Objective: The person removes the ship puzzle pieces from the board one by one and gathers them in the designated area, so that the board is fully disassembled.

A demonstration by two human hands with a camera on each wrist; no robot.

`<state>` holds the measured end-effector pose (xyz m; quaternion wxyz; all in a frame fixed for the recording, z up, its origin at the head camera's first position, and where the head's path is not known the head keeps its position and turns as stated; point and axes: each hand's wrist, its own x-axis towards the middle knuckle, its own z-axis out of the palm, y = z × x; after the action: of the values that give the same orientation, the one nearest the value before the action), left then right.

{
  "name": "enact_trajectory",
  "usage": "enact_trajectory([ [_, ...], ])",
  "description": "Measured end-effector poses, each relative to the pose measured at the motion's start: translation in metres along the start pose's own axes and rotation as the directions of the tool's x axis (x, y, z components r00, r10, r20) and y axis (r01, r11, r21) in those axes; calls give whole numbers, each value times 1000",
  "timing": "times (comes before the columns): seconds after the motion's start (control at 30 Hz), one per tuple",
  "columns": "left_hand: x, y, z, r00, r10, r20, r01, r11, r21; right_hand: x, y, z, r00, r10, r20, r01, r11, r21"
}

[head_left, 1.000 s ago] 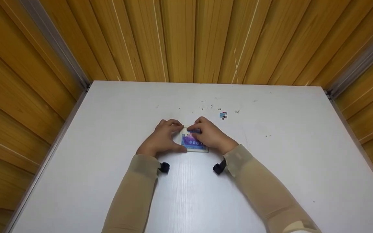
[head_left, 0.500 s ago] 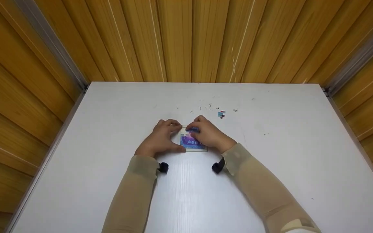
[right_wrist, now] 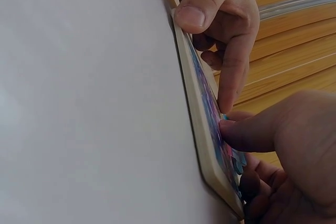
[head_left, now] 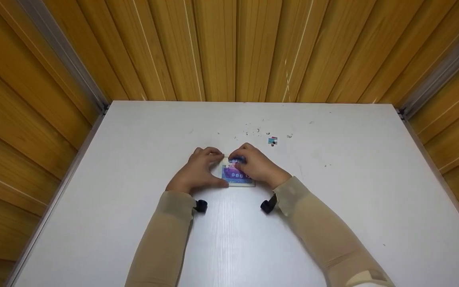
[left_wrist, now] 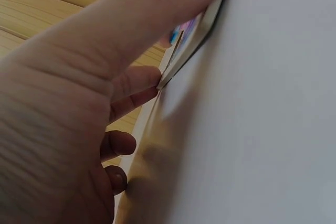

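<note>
A small framed puzzle (head_left: 237, 180) with a blue, purple and pink picture lies on the white table. My left hand (head_left: 200, 170) grips its left side, thumb at the near edge and fingers at the far edge; in the left wrist view the thumb (left_wrist: 152, 9) lies over the pale frame (left_wrist: 194, 38). Over the upper right of the puzzle, my right hand (head_left: 259, 165) pinches a puzzle piece. In the right wrist view that piece (right_wrist: 239, 161), bluish, shows at the right fingers, slightly above the picture, with the right thumb (right_wrist: 252, 131) on the picture side.
A loose blue and red puzzle piece (head_left: 272, 140) lies on the white table (head_left: 333, 207) beyond my right hand, among small dark specks. Wooden panel walls (head_left: 217, 48) stand behind the table and at both sides.
The whole head view has shifted slightly. Both hands stay at the puzzle, with only a very slight movement of the right fingers.
</note>
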<state>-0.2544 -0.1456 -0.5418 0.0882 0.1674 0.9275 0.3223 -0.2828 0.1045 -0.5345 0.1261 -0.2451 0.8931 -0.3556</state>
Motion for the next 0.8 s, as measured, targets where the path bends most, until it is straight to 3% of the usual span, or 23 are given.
enact_trajectory([
  [0.3, 2, 3, -3, 1000, -2, -5, 1, 1000, -16, 3, -1, -3, 999, 48, -11, -48, 998, 30],
  [0.8, 1, 0, 0, 1000, -6, 0, 6, 1000, -24, 1, 3, 0, 999, 32, -30, -30, 998, 46],
])
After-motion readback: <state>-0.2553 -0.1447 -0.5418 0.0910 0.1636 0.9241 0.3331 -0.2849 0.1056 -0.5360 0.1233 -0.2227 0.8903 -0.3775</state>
